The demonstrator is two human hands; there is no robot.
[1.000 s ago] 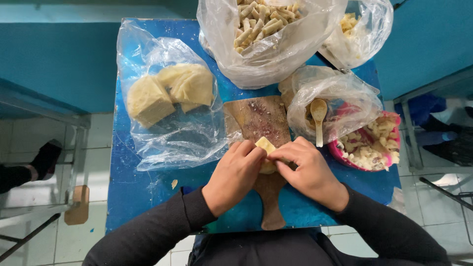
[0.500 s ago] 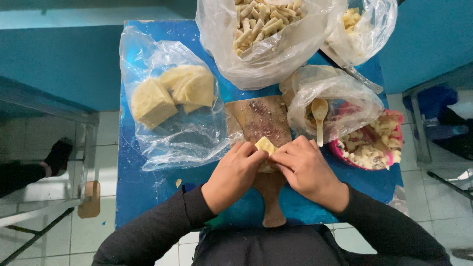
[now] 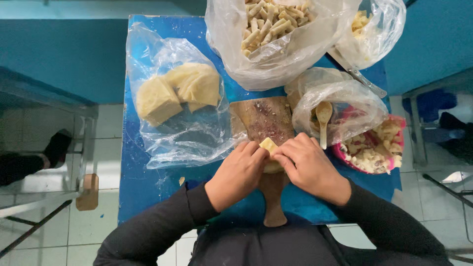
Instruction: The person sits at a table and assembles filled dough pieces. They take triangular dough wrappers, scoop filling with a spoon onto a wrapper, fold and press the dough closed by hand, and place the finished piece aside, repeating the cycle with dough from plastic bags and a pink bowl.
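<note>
Centrally, head view: left hand and right hand meet over the wooden board on the blue desk, both sets of fingers pinched on one small pale dough piece. It sits between the fingertips, equally near each hand; its long axis cannot be told. Bagged dough blocks lie at upper left
</note>
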